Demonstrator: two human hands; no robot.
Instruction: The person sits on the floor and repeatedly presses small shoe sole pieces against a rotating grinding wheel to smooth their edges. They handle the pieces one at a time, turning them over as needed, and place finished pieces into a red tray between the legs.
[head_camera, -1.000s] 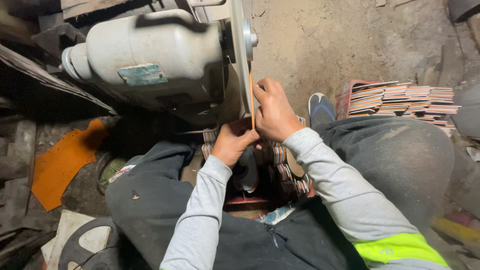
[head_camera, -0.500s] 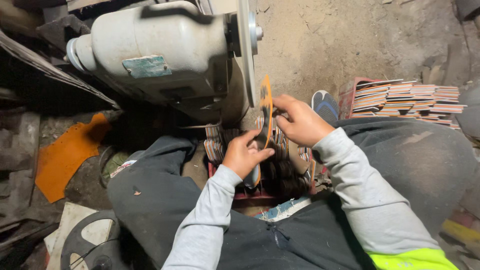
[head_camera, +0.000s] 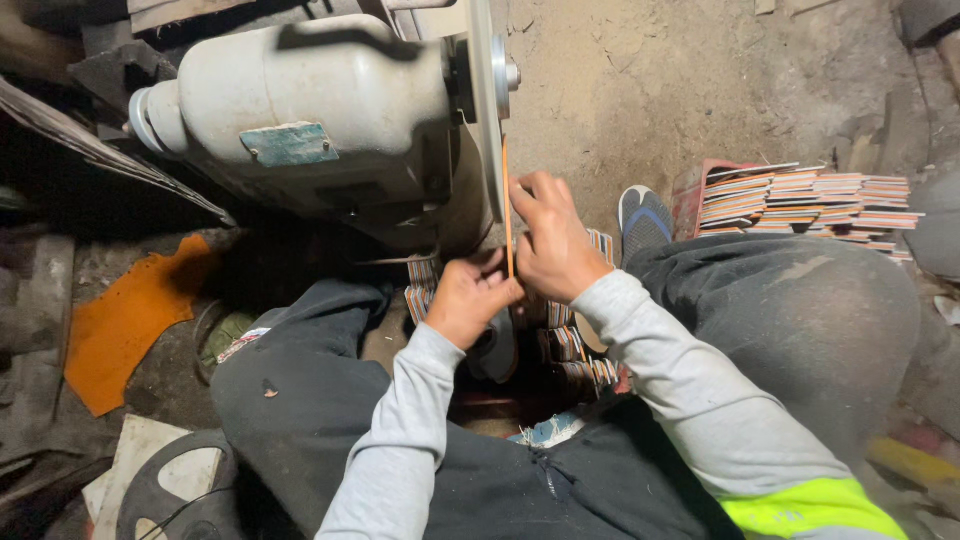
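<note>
Between the knees of the seated person, both hands meet at the edge of a grey motor (head_camera: 310, 110) whose flat disc (head_camera: 484, 100) faces right. The right hand (head_camera: 552, 240) is closed on a thin orange sheet (head_camera: 507, 205), held upright and edge-on to the camera, its upper part just beside the face of the disc. Whether sheet and disc touch cannot be told from this angle. The left hand (head_camera: 468, 298) is curled at the lower end of the sheet, fingers bent inward, apparently steadying it. The two hands are touching or nearly so.

Step in hand, as a judgement: the sheet is being presented to the disc, probably to grind or trim an edge. The next move calls for a firm two-handed hold, the sheet kept square to the disc, and fingertips kept back from it.

Surroundings:
- A stack of similar thin pieces (head_camera: 805, 200) lies on the dirt floor (head_camera: 640, 90) to the right, beyond the right knee.
- More such pieces (head_camera: 575, 350) sit packed under the hands, between the legs.
- A blue and white shoe (head_camera: 643, 215) shows near the right hand.
- An orange scrap (head_camera: 125, 320) lies on the left, well apart.

Obstruction: the motor housing crowds the left hand, and the knees confine both forearms.
</note>
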